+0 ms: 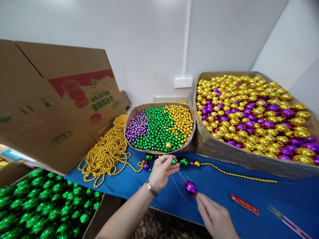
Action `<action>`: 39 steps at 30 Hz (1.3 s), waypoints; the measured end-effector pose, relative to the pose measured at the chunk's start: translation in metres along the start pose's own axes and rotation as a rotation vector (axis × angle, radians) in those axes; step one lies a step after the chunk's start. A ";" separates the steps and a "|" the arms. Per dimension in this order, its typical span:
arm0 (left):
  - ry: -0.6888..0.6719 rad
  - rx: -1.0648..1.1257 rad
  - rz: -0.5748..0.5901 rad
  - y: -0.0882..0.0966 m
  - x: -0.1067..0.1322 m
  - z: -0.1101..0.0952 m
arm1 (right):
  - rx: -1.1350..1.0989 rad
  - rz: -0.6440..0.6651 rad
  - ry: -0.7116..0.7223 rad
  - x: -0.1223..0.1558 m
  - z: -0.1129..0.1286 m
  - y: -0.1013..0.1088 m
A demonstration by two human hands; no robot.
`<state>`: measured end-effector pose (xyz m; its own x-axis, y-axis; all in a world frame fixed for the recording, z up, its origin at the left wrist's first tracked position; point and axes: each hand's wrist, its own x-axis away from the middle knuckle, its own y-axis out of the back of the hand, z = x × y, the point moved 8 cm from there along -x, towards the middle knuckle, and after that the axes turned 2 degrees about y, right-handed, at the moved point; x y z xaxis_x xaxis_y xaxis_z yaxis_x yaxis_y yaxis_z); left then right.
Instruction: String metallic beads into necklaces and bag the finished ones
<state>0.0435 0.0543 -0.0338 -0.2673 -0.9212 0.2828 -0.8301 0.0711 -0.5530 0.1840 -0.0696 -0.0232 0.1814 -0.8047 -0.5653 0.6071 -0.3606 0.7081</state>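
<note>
My left hand [161,171], with a metal watch band at the wrist, is closed in a pinch on a thin needle [179,174]. A small green bead [174,161] sits at its fingertips. My right hand [214,212] grips a large shiny purple bead [190,188] at its lower right side. The needle's lower end meets the purple bead; whether it passes inside is hidden. Pale thread [178,189] hangs in a loop below my left hand. Behind the fingers lies a strung garland of green, purple and gold beads [196,163], ending in a twisted gold strand [231,174].
A shallow box of small purple, green and gold beads [154,127] stands ahead. Right is a large carton of gold and purple beads [249,116]. Gold bead strings [107,156], a cardboard box [74,99] and green beads [45,205] are left. A red strip [244,203] and tweezers [286,220] lie on blue cloth.
</note>
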 end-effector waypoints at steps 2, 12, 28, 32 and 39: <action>-0.003 0.007 -0.004 0.000 0.000 0.000 | -0.007 -0.005 0.001 0.001 0.000 0.001; -0.004 0.057 -0.031 0.002 0.002 0.001 | -0.021 -0.005 -0.017 0.001 0.000 0.002; -0.027 0.077 -0.018 -0.002 0.005 0.001 | -0.020 -0.005 -0.017 0.001 0.002 0.002; -0.030 0.092 -0.013 -0.004 0.007 0.001 | -0.012 -0.025 -0.011 0.001 0.000 0.004; -0.032 0.122 0.004 -0.005 0.006 0.001 | 0.004 -0.024 -0.008 0.001 0.001 0.009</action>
<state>0.0460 0.0480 -0.0303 -0.2533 -0.9329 0.2562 -0.7627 0.0297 -0.6460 0.1890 -0.0739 -0.0176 0.1604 -0.7998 -0.5784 0.6080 -0.3816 0.6962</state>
